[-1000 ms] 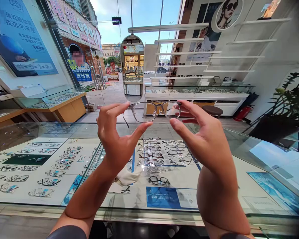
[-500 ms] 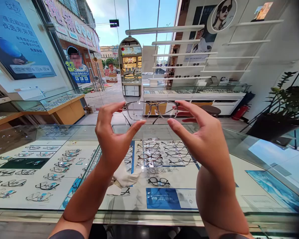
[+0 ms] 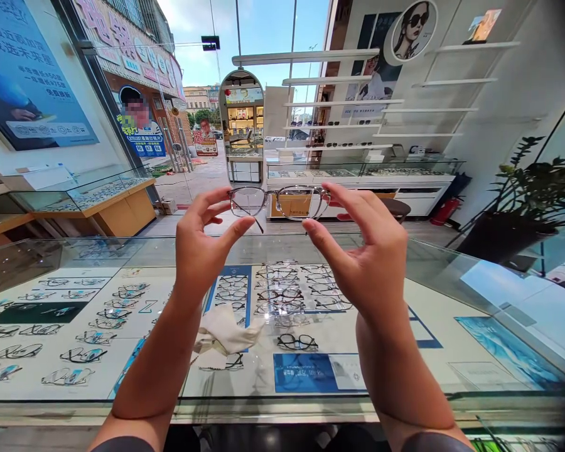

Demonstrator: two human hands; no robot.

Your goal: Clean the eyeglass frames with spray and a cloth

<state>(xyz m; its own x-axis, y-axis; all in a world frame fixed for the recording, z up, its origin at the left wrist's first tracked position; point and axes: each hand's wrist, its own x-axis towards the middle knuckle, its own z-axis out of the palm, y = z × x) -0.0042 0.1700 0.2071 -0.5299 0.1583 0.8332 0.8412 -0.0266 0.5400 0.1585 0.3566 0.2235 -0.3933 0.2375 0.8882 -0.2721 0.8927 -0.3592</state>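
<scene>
A pair of eyeglasses (image 3: 271,193) with a thin dark frame and clear lenses is held up in the air above the glass counter. My left hand (image 3: 204,235) pinches the frame's left end at the fingertips, its thumb below the left lens. At the right end, my right hand (image 3: 362,245) grips the rim and hinge area, thumb underneath. The temples point down and away, partly hidden behind the lenses and fingers. Below the hands, a crumpled pale cloth (image 3: 228,329) lies on the counter top.
The glass display counter (image 3: 320,402) spans the front, with rows of eyeglasses (image 3: 282,292) inside. A blue-and-white card (image 3: 306,372) lies near its front. Beyond stand an oval mirror (image 3: 242,125), wall shelves (image 3: 343,103), another wooden showcase (image 3: 122,210) and a potted plant (image 3: 513,213).
The eyeglasses have turned and tilted slightly, so the lenses and temples show at a different angle. Both hands have shifted a little left, along with a small shift of the whole view.
</scene>
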